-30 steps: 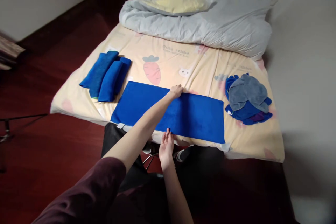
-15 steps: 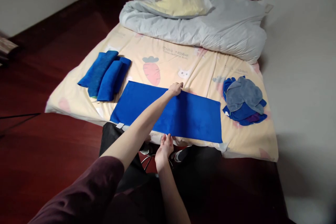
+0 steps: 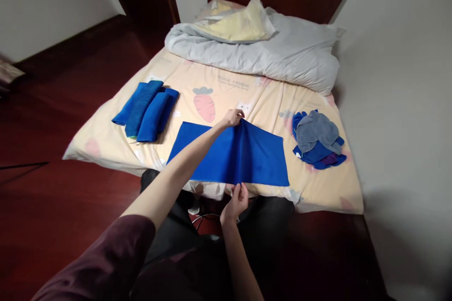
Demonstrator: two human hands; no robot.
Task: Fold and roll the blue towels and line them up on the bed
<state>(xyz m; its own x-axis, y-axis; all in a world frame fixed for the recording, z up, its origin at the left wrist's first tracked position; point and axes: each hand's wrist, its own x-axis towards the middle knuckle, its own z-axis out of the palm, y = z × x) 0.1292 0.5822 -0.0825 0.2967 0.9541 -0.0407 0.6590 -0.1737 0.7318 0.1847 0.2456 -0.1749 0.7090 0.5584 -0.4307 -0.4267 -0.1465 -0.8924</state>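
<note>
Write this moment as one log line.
left hand: pinches blue rectangular cloth, far edge | right hand: pinches near edge | bed: folded blue cloths, crumpled grey-and-blue cloth pile

The spread towel (image 3: 264, 155) is plain blue; the folded towels (image 3: 151, 115) at nine o'clock are blue, one edged green. At three, the heap (image 3: 318, 132) mixes grey, blue and purple, while the cream sheet (image 3: 190, 75) bears a pink carrot print.
</note>
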